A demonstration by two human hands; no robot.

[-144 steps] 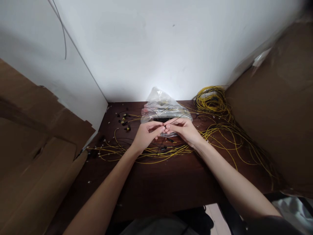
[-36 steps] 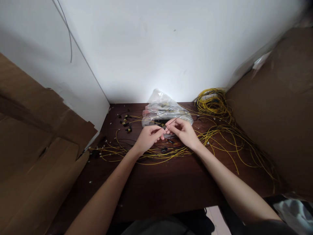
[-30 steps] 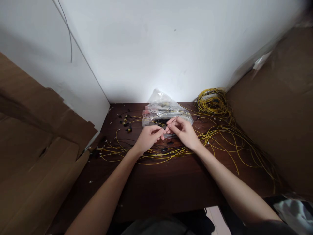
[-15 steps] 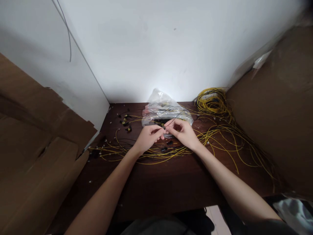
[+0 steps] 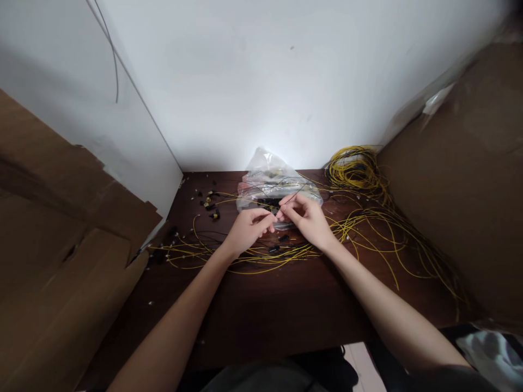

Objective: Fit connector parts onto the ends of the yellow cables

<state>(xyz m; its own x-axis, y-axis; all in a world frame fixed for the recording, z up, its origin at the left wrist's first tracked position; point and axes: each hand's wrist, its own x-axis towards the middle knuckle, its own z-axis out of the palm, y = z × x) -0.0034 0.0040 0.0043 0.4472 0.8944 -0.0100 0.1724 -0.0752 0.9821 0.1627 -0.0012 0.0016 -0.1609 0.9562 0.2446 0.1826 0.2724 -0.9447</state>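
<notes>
My left hand (image 5: 246, 229) and my right hand (image 5: 308, 218) meet fingertip to fingertip above a dark wooden table (image 5: 269, 310). Both are closed in a pinch on a thin black wire (image 5: 288, 199) that runs up and right from the fingers. What the fingertips grip between them is too small to make out. Yellow wires (image 5: 245, 256) lie on the table just under the hands. A clear plastic bag (image 5: 272, 179) with small parts sits right behind the hands.
A coil of yellow wire (image 5: 354, 169) lies at the back right, with loose strands (image 5: 379, 239) trailing forward. Small black connectors (image 5: 208, 204) are scattered back left. Cardboard (image 5: 61, 250) leans on the left, a brown box (image 5: 461, 179) on the right. White walls close the corner.
The hands have stayed together in the same place; only the fingers of my right hand shifted slightly on the black wire.
</notes>
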